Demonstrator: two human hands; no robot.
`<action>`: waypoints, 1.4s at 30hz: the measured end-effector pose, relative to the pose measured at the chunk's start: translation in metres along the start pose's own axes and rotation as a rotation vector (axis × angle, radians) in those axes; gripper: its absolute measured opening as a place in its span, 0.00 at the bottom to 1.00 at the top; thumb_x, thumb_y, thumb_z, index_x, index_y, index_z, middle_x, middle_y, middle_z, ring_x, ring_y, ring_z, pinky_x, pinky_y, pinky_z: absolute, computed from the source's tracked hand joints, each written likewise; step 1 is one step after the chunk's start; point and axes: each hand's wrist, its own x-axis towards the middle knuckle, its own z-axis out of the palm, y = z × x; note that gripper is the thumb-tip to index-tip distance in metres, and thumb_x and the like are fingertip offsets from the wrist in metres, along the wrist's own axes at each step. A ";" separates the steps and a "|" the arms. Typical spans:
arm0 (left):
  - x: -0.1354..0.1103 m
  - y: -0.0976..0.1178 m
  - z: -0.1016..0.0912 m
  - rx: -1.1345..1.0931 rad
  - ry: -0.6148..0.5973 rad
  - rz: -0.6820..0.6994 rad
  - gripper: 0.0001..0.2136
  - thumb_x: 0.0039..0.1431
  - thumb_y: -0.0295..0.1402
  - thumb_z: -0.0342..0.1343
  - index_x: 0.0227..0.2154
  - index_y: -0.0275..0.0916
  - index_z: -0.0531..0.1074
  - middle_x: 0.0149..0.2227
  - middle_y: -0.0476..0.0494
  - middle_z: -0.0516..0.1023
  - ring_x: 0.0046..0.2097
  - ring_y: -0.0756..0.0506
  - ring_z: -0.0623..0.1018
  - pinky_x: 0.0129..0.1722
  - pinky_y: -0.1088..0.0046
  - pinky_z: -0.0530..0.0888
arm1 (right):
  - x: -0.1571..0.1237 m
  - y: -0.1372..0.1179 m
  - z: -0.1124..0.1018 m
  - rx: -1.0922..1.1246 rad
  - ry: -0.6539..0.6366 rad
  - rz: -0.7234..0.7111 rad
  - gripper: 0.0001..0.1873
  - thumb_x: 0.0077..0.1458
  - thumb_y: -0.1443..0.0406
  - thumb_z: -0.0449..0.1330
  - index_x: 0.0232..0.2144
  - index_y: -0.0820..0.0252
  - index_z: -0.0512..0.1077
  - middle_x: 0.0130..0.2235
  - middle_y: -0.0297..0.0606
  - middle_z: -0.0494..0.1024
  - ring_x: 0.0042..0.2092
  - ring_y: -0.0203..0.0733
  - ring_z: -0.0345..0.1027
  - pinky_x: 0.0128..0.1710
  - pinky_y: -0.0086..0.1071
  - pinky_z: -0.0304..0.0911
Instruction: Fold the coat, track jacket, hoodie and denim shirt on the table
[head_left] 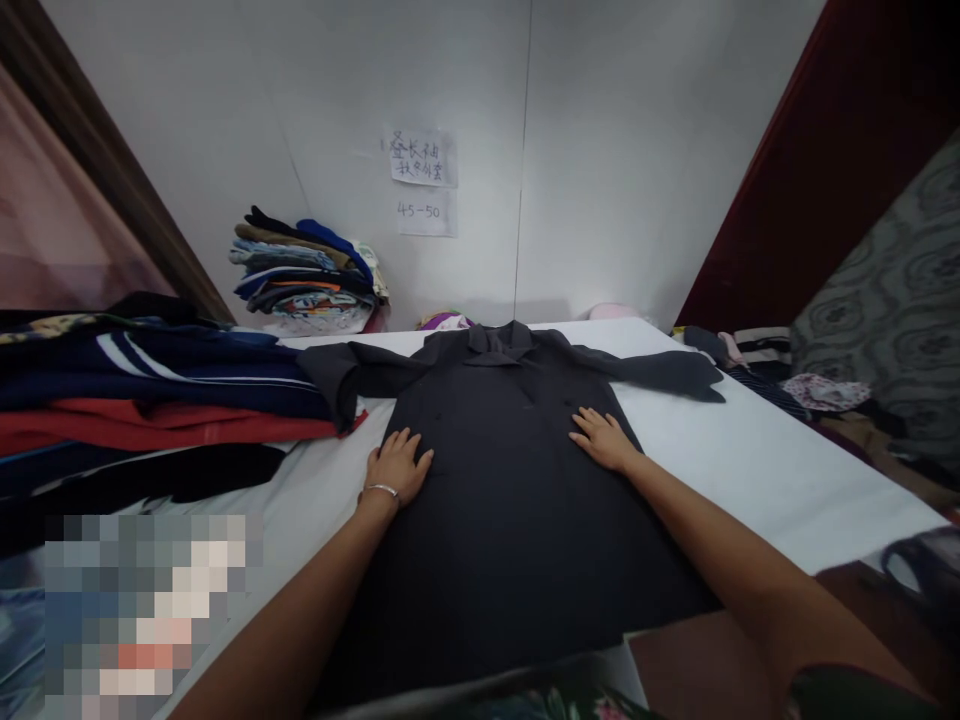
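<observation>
Dark-grey, long-sleeved collared garment (510, 520) is spread on flat white tabletop (739, 450), presumably steadied by bare left hand (397, 467) and bare right hand (602, 438), both laid open, nothing gripped.

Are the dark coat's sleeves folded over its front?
No, the dark coat has both sleeves spread outward, with the left hand and right hand touching its body.

Both arms (296, 600) forward, fingers (589, 424) spread

I see the collared coat (510, 520) in plain charcoal, my bracelet (383, 490) in silver, the tabletop (720, 450) in white, a navy garment (67, 365) with white stripes and a red garment (172, 424).
</observation>
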 end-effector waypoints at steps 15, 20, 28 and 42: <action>0.004 0.002 -0.005 -0.029 -0.050 0.002 0.29 0.64 0.47 0.38 0.62 0.38 0.60 0.68 0.39 0.53 0.68 0.39 0.52 0.63 0.52 0.54 | -0.173 0.017 0.014 0.254 0.069 0.007 0.31 0.63 0.48 0.45 0.62 0.54 0.61 0.67 0.43 0.53 0.68 0.51 0.42 0.64 0.55 0.44; -0.004 -0.003 -0.012 -0.065 -0.120 0.021 0.29 0.63 0.49 0.38 0.62 0.39 0.61 0.68 0.39 0.53 0.68 0.38 0.53 0.63 0.53 0.56 | -0.229 0.024 0.012 0.416 0.128 0.092 0.30 0.61 0.46 0.46 0.59 0.52 0.65 0.65 0.42 0.58 0.67 0.52 0.47 0.65 0.55 0.43; -0.081 -0.012 -0.011 -0.086 -0.104 0.220 0.27 0.60 0.49 0.44 0.59 0.42 0.66 0.66 0.40 0.58 0.68 0.36 0.53 0.63 0.46 0.53 | -0.258 -0.006 -0.005 0.344 0.059 -0.093 0.31 0.57 0.51 0.57 0.61 0.45 0.61 0.67 0.36 0.55 0.68 0.52 0.41 0.66 0.57 0.39; -0.186 0.089 -0.009 -0.300 -0.166 0.892 0.26 0.57 0.41 0.55 0.59 0.47 0.64 0.63 0.40 0.64 0.64 0.34 0.63 0.62 0.44 0.58 | -0.217 -0.061 -0.008 0.257 0.031 -0.425 0.22 0.52 0.72 0.53 0.48 0.54 0.75 0.59 0.46 0.68 0.62 0.55 0.60 0.60 0.61 0.53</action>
